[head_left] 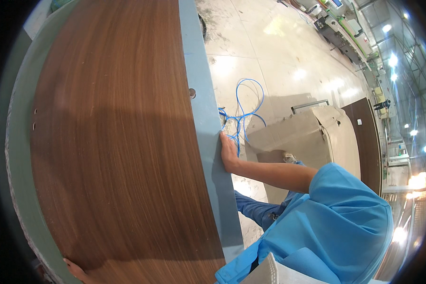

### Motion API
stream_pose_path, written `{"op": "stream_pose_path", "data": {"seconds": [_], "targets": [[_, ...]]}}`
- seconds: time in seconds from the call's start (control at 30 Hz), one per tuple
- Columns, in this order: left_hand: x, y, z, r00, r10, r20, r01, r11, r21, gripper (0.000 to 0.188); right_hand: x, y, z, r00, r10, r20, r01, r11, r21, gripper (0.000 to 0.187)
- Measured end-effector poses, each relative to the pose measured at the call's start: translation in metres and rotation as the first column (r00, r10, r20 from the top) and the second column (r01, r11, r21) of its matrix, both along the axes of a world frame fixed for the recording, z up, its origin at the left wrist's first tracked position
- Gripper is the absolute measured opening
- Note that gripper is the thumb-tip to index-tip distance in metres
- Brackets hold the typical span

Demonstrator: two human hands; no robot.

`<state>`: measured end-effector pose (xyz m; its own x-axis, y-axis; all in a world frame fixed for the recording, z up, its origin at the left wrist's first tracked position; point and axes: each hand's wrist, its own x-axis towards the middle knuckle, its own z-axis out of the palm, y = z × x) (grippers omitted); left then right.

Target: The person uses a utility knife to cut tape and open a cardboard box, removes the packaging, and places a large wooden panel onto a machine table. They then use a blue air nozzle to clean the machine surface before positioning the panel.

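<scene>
A large dark wood-grain panel [123,142] lies flat on a workbench whose blue-grey edge strip [206,123] shows along its right side. My right hand [229,154] presses against that strip's outer edge, fingers stretched out and holding nothing. At the lower left, part of my left hand [75,271] shows at the panel's far edge, with a finger extended; the rest is cut off by the frame. Small holes [34,126] pierce the panel near its left edge, and a round dark fitting [192,93] sits at its right edge.
Loops of blue hose [244,113] lie on the pale floor beside the bench. Right of them stands a large beige covered stack [298,137], with a brown board [367,137] behind it. Machinery [341,35] lines the far side. A green border [21,156] runs along the bench's left side.
</scene>
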<state>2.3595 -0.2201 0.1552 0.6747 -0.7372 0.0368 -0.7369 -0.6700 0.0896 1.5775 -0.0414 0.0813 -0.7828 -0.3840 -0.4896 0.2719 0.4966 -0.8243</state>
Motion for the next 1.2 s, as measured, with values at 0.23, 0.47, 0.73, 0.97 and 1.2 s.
{"op": "stream_pose_path", "data": {"seconds": [0.23, 0.47, 0.73, 0.97, 1.2], "targets": [[0.015, 0.008, -0.009, 0.997, 0.03, -0.07, -0.031, 0.999, -0.007, 0.085, -0.001, -0.001, 0.003, 0.998, 0.009, 0.055, -0.007, 0.999, -0.047, 0.065], [0.035, -0.001, -0.032, 0.986, 0.167, 0.003, -0.167, 0.986, 0.03, 0.09, 0.0, 0.001, 0.003, 0.996, 0.062, 0.057, -0.054, 0.989, -0.141, 0.065], [0.017, 0.005, -0.024, 0.988, 0.138, -0.076, -0.14, 0.99, -0.021, 0.085, 0.0, -0.002, 0.01, 0.999, 0.039, 0.003, -0.038, 0.997, -0.074, 0.065], [-0.049, 0.111, -0.019, 0.966, 0.227, 0.12, -0.198, 0.957, -0.213, 0.08, -0.017, -0.002, -0.012, 0.996, 0.025, -0.087, -0.031, 0.997, -0.07, 0.06], [-0.246, 0.344, 0.041, 0.848, 0.529, -0.022, -0.524, 0.832, -0.182, 0.075, -0.136, -0.17, 0.067, 0.77, 0.214, -0.601, -0.436, 0.864, -0.251, 0.063]]}}
